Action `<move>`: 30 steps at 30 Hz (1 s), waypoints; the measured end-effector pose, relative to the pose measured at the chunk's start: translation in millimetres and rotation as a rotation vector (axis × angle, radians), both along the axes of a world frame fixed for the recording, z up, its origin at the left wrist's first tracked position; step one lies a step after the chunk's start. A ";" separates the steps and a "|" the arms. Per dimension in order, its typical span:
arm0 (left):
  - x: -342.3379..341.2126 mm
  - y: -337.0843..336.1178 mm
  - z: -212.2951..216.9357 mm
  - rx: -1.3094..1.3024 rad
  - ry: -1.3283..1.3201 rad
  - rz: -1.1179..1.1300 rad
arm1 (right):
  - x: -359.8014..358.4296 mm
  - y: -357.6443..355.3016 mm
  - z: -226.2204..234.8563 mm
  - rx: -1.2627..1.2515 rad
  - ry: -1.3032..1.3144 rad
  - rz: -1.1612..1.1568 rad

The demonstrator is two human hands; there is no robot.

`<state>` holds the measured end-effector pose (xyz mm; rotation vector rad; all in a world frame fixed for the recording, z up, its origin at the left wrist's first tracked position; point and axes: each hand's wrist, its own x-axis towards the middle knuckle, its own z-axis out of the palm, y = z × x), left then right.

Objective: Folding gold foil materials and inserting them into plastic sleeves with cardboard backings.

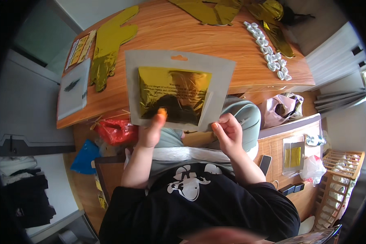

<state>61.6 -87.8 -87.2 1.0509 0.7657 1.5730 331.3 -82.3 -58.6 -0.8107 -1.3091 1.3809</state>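
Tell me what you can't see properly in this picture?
- The gold foil in the grey packet, head view: folded flat, so its shape is hidden.
- The left hand: its fingers go behind the packet.
- The small white pieces on the wooden table: too small to identify.
- The gold shapes at the top: cut off by the picture's edge.

The packet (179, 87) is grey, its window showing shiny gold foil above a black patch. The far table (166, 28) is orange-brown wood grain, with gold foil balloons (107, 44) at left. A red bag (117, 131) and a blue bag (85, 156) lie left; the near shirt (199, 203) is black with a white print.
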 end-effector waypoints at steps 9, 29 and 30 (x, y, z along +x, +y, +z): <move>-11.4 -12.6 8.2 0.023 0.177 0.269 | 44.2 5.7 27.2 0.361 -0.719 -0.337; 208.5 -23.3 195.8 0.948 0.290 -0.313 | 488.4 -110.0 7.4 -0.708 -2.151 -1.231; 209.0 -27.2 194.9 0.935 0.288 -0.336 | 520.8 -128.0 -9.3 -0.784 -2.104 -1.377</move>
